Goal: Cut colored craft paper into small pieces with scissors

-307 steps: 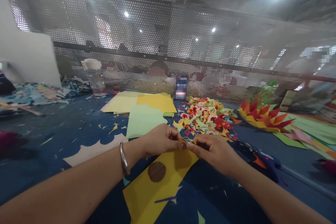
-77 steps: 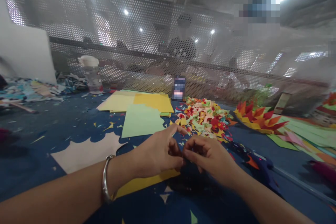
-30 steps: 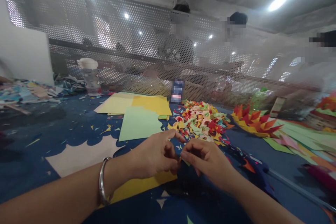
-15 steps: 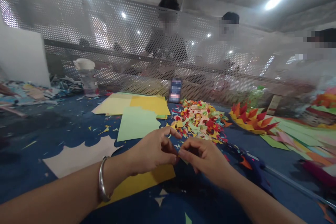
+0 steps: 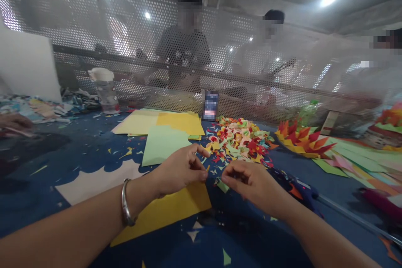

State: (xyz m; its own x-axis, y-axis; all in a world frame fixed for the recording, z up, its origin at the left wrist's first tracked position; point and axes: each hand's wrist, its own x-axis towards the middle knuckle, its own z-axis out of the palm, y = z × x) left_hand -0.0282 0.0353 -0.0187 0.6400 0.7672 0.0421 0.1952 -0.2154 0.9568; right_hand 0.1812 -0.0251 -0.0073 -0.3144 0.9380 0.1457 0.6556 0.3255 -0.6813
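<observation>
My left hand [image 5: 179, 169], with a silver bangle on the wrist, hovers over a yellow paper sheet [image 5: 166, 211]. Its thumb and index finger are apart, and a tiny orange sliver [image 5: 208, 168] shows by the thumb tip; whether it touches the skin is unclear. Just across a narrow gap, my right hand [image 5: 248, 180] has its fingers curled and the thumb against the index finger. Anything inside that pinch is hidden. A small green paper scrap [image 5: 223, 186] shows beneath the right fingertips. Behind both hands rises a heap of colourful cut paper bits [image 5: 241, 138].
A pale scalloped sheet [image 5: 97, 180] and a light green sheet [image 5: 161, 144] lie left. A phone [image 5: 210, 106] stands against the perforated screen. At right are a red-orange paper crown [image 5: 303, 140] and a dark blue glue gun [image 5: 301, 188]. Another person's hand [image 5: 14, 125] appears far left.
My hands, almost touching before, have drawn apart, the left shifting left and the right shifting right. The green scrap between them shows more fully. At far left the other person's hand has come further into view.
</observation>
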